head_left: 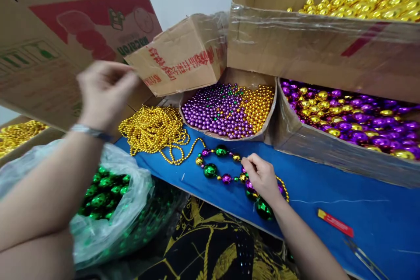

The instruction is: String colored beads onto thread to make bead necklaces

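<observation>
My left hand (106, 89) is raised at the left, in front of a large cardboard box, its fingers pinched together; what they hold, if anything, is too small to see. On the blue table, my right hand (262, 177) pinches a strand of purple, green and gold beads (210, 170). The strand forms a loop to the left of this hand, and large green and purple beads lie under it. Touching the loop's upper left is the end of a thin gold bead chain (197, 141), which runs from a pile of gold chains (154, 127).
Cardboard boxes hold small purple and gold beads (219, 113), larger purple and gold beads (357, 118) and gold beads (377, 0). A plastic bag (138, 183) of green beads stands lower left. A red cutter (335, 223) and metal tweezers (365, 258) lie at the right.
</observation>
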`<state>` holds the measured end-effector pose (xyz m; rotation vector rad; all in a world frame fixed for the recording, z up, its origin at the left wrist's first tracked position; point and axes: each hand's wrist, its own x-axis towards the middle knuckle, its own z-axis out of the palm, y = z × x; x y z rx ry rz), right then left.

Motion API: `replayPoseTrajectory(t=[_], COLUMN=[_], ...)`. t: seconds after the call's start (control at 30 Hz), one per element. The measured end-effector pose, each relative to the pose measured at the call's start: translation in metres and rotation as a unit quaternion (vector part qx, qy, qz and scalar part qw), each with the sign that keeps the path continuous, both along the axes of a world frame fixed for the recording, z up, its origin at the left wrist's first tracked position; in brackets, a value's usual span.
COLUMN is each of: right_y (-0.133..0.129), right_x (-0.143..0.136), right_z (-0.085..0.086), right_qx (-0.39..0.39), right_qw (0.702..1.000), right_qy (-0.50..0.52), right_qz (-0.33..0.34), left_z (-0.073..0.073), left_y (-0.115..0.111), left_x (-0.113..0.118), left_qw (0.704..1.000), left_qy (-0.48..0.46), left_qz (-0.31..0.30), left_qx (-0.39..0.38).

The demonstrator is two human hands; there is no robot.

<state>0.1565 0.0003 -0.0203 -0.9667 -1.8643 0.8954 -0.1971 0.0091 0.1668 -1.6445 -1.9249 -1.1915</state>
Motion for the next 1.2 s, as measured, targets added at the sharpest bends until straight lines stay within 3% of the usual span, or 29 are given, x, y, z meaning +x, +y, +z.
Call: replayPoseTrajectory(t=[0.1,0.13,0.2,0.3,0.37,0.43,0.5,0.57,0.63,0.73,0.9,1.03,1.2], right_y=[-0.002,-0.002,-0.001,0.002,0.006,0.012,0.018,0.022,0.025,0.026,0.025,0.021,0.021], right_x=[0.000,0.000,0.001,0.004,0.008,0.014,0.021,0.027,0.032,0.034,0.030,0.026,0.027], right_z=[-0.001,-0.001,0.002,0.011,0.018,0.025,0.033,0.041,0.048,0.056,0.061,0.068,0.072], right_qx=[0.000,-0.002,-0.015,-0.045,-0.062,-0.073,-0.085,-0.092,-0.090,-0.075,-0.069,-0.064,-0.035], right_qw=[1.000,1.000,0.999,0.997,0.996,0.996,0.995,0.995,0.996,0.997,0.997,0.998,0.998], right_qy=[-0.006,-0.010,-0.021,-0.037,-0.033,-0.015,-0.002,0.001,0.002,0.010,0.023,0.015,0.006], right_qz=[-0.017,-0.022,-0.033,-0.050,-0.056,-0.051,-0.042,-0.032,-0.022,-0.014,-0.005,-0.016,-0.042], left_z=[-0.059,-0.078,-0.109,-0.135,-0.144,-0.148,-0.150,-0.155,-0.164,-0.180,-0.194,-0.202,-0.211], left_y=[0.047,0.066,0.099,0.122,0.112,0.085,0.049,0.012,-0.018,-0.043,-0.052,-0.046,-0.037], left_x=[0.038,0.052,0.077,0.105,0.123,0.143,0.161,0.176,0.188,0.203,0.230,0.253,0.270], left_qw=[0.975,0.967,0.950,0.933,0.935,0.924,0.888,0.854,0.840,0.843,0.846,0.866,0.872], left_qy=[-0.057,-0.034,0.038,0.129,0.133,0.091,0.030,-0.019,-0.070,-0.156,-0.210,-0.203,-0.214], left_qz=[-0.169,-0.198,-0.221,-0.216,-0.248,-0.328,-0.426,-0.486,-0.508,-0.498,-0.486,-0.452,-0.436], left_qx=[-0.134,-0.157,-0.219,-0.256,-0.217,-0.173,-0.172,-0.184,-0.179,-0.127,-0.066,-0.061,-0.064])
